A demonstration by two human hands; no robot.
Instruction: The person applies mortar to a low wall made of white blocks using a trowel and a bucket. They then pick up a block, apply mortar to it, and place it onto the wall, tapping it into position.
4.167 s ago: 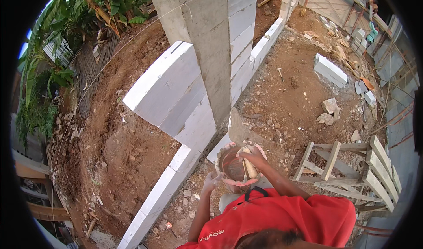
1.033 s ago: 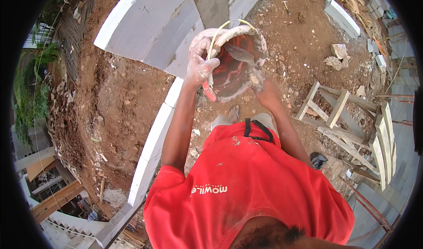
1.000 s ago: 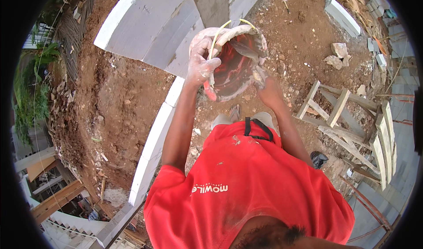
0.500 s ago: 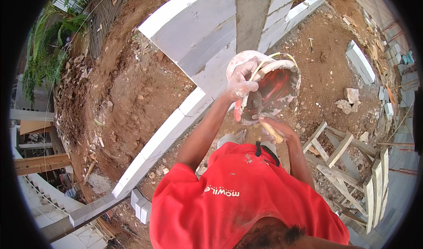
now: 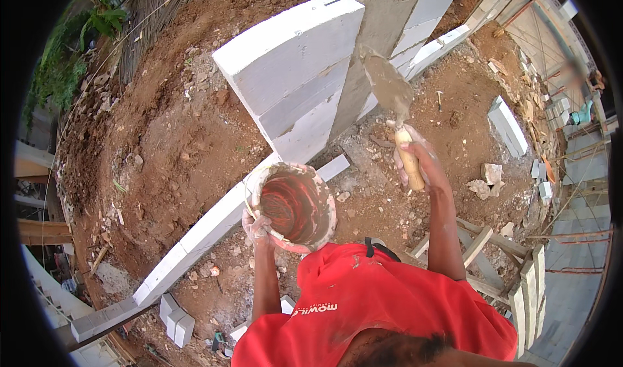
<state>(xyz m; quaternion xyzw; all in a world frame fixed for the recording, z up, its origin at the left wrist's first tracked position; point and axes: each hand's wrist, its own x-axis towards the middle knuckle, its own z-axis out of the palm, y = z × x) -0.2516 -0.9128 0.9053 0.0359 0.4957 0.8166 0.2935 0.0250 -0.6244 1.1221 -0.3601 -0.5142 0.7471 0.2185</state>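
My left hand (image 5: 258, 227) grips the rim and handle of a mortar-stained bucket (image 5: 321, 208), low beside the white block wall (image 5: 289, 75), its red inside mostly bare with some grey smears. Above and to the right, my right hand (image 5: 418, 156) is closed on the pale wooden handle of a trowel (image 5: 389, 81), whose blade carries grey mortar and points up across the concrete column (image 5: 363, 16). A low course of white blocks (image 5: 188, 244) runs down to the lower left from the taller wall.
A wooden trestle (image 5: 493, 263) stands close on my right. Loose blocks (image 5: 506, 123), rubble (image 5: 490, 185) and a hammer (image 5: 440, 97) lie on the dirt (image 5: 149, 153). More blocks (image 5: 175, 318) lie at lower left; plants (image 5: 61, 55) are at upper left, scaffolding (image 5: 571, 75) at the right.
My left hand has lowered the bucket toward the lower left, turning it more upright. My right hand has lifted the trowel out of the bucket and raised it rightward, blade up with mortar.
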